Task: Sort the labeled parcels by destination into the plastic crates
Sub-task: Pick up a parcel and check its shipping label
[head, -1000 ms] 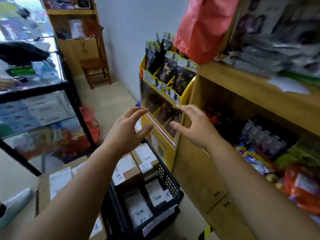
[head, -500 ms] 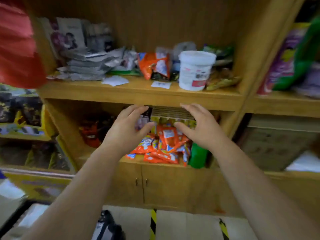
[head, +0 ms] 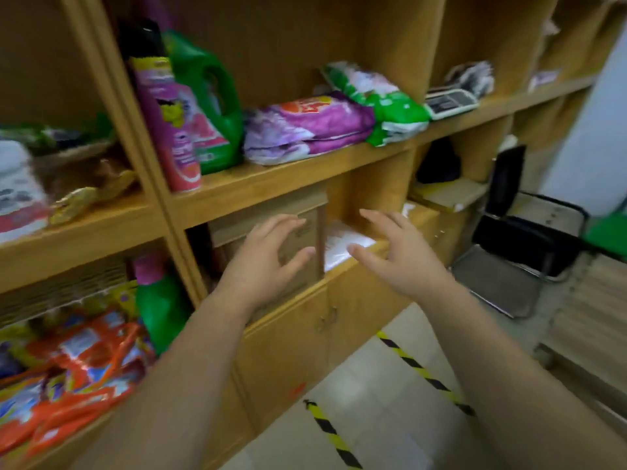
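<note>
Box (head: 271, 205) sits in the low bay of the shelf (head: 271, 178) right in front of me, w/ a flat white packet (head: 339, 240) just beside it on the right. Labels are too blurry to read, so idk if either is a parcel to sort. No crates in view atm. Imo this is the fetch step, reaching in for a parcel. Next move prob needs both hands on the box sides, slide it out, check the label. Left hand (head: 264, 262) is wide open, fingers spread, in front of the box, holding nothing; touching it or not, can't tell. Right hand (head: 397, 256) same, spread and empty, over the packet.
</note>
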